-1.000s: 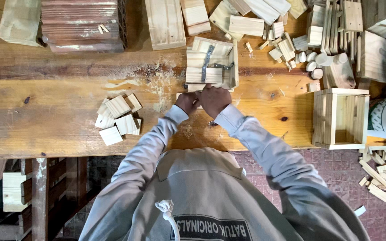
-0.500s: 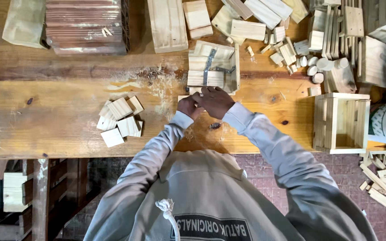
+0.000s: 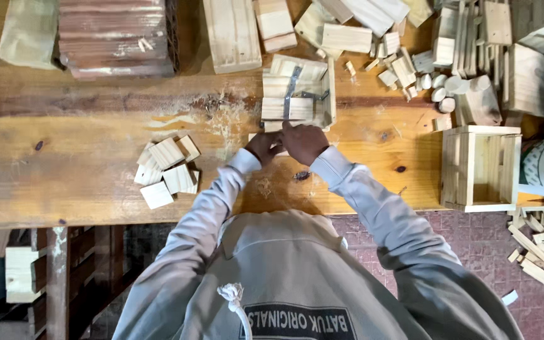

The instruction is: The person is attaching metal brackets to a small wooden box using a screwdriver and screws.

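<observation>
- Both hands meet just above frame centre, at the near edge of the slat box (image 3: 297, 94), which sits on the bench (image 3: 83, 157).
- The left hand (image 3: 263, 148) is curled, fingers tucked towards a pale piece under the box edge; whether it actually grips that piece cannot be told.
- The right hand (image 3: 305, 142) lies knuckles up, touching the box's lower edge; its grip is hidden.
- To do this well, the person would likely steady the box with one hand and keep the small piece flush against the edge with the other.
- Spare square blocks (image 3: 166, 171) lie left of centre, within easy reach of the left hand.
- The open crate (image 3: 481, 167) at right stands well apart, no obstacle.
</observation>
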